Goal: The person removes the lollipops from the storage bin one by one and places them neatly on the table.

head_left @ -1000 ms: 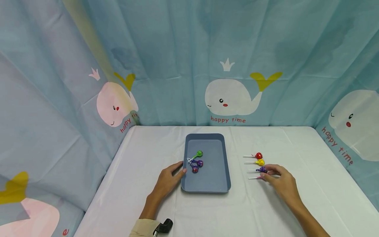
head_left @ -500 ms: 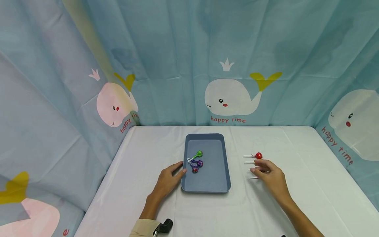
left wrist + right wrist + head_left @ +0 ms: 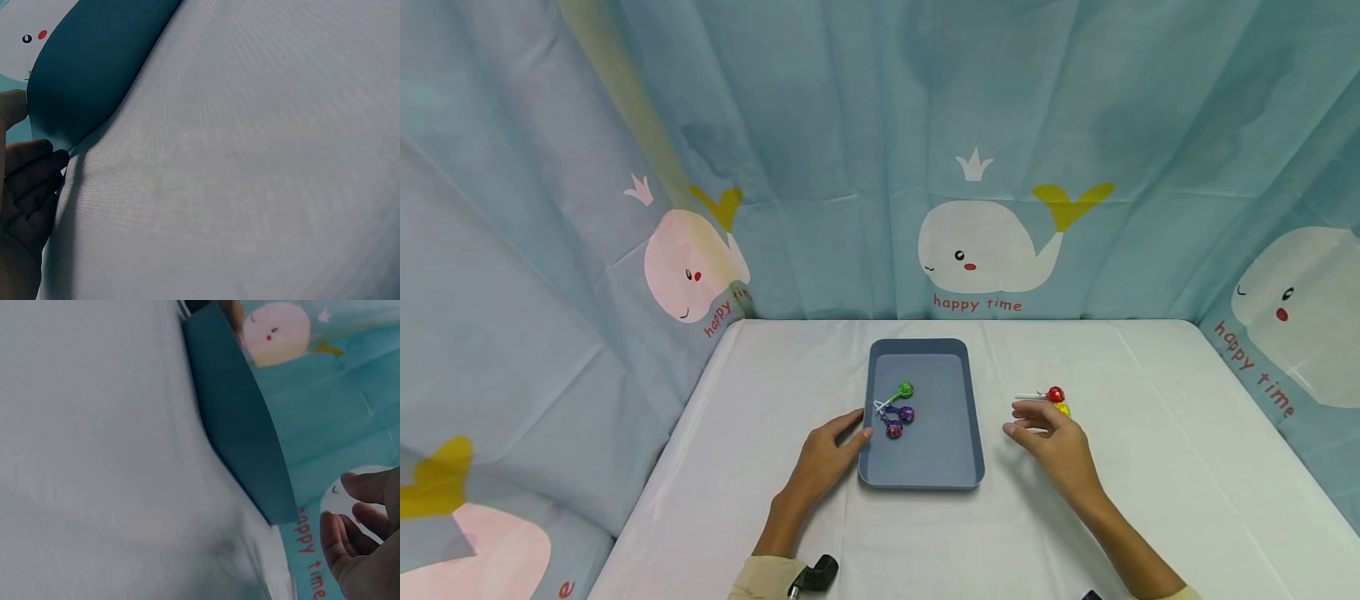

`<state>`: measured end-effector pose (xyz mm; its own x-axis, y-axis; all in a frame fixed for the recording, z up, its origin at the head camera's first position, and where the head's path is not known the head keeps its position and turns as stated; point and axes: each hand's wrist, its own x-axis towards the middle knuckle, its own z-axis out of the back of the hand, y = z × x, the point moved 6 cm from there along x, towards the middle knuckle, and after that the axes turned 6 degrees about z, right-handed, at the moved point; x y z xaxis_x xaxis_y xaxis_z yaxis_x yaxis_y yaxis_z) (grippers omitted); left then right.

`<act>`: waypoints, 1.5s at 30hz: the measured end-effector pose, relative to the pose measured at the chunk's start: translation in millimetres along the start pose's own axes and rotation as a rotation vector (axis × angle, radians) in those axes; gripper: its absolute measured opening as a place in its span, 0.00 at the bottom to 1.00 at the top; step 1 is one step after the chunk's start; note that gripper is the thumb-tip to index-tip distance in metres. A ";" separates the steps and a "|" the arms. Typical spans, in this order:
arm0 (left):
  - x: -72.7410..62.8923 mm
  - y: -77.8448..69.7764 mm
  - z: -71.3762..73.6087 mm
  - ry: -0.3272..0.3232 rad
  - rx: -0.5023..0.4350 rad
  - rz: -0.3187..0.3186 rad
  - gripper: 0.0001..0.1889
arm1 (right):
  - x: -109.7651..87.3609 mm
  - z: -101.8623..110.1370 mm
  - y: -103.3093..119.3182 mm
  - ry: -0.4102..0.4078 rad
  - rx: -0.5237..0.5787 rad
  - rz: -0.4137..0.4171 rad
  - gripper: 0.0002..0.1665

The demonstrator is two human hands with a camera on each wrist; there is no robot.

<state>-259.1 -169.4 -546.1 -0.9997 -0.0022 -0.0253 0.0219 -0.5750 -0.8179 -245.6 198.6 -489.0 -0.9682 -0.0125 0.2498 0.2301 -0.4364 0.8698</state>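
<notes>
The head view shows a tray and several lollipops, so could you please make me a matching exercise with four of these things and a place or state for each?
Things:
1. tray
2. green lollipop
3. red lollipop
4. yellow lollipop

Places and states:
A. On the white cloth, stick hidden in the head view
B. Inside the tray
C. On the white cloth, stick visible in the head view
D. Has two purple lollipops lying in it

Right pairs: 1-D, 2-B, 3-C, 4-A
</notes>
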 end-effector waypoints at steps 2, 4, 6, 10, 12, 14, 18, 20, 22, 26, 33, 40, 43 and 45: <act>0.4 0.6 -0.2 -0.001 0.000 -0.004 0.33 | 1.1 -5.1 2.0 0.004 0.029 0.009 0.26; 1.0 1.0 -0.6 0.002 -0.002 -0.004 0.33 | 1.9 -9.5 3.9 0.010 0.047 0.015 0.26; 1.7 1.8 -1.2 0.004 -0.002 -0.002 0.33 | 2.3 -13.9 5.4 0.015 0.056 0.009 0.25; 1.6 2.0 -1.5 0.005 -0.002 0.003 0.33 | 3.4 -23.0 6.7 0.026 0.055 -0.008 0.25; 1.0 1.3 -0.9 0.002 -0.001 0.002 0.33 | 4.1 -27.7 7.2 0.032 0.060 -0.014 0.24; 0.7 0.8 -0.3 0.000 -0.005 -0.001 0.33 | 5.0 -32.0 9.2 0.032 0.077 -0.013 0.24; 0.5 0.3 0.4 -0.002 -0.009 -0.003 0.33 | 6.0 -40.4 15.4 0.035 0.112 -0.016 0.24; 0.4 0.6 0.4 -0.003 -0.008 0.001 0.33 | 6.2 -45.1 18.4 0.043 0.115 -0.022 0.24; 0.3 1.0 0.2 -0.002 -0.007 0.006 0.33 | 6.3 -50.0 20.9 0.054 0.120 -0.027 0.23; 0.6 1.3 -0.2 -0.002 -0.002 0.007 0.33 | 7.3 -59.2 25.3 0.067 0.138 -0.025 0.21; 1.0 0.9 -0.3 -0.001 0.002 0.007 0.33 | 11.3 -73.1 28.7 0.070 0.138 0.000 0.21; 0.8 0.5 -0.4 0.000 0.008 0.016 0.33 | 15.2 -86.0 29.8 0.073 0.158 0.002 0.19; 0.8 0.7 -0.4 -0.001 0.009 0.015 0.33 | 17.2 -90.3 31.2 0.069 0.158 0.002 0.20; 1.0 1.3 -0.3 -0.002 0.010 0.011 0.33 | 18.5 -93.5 31.6 0.068 0.160 -0.002 0.20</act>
<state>-260.0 -170.0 -547.4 -0.9994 -0.0106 -0.0331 0.0331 -0.5831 -0.8117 -265.4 100.4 -496.7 -0.9719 -0.0753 0.2229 0.2352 -0.2880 0.9283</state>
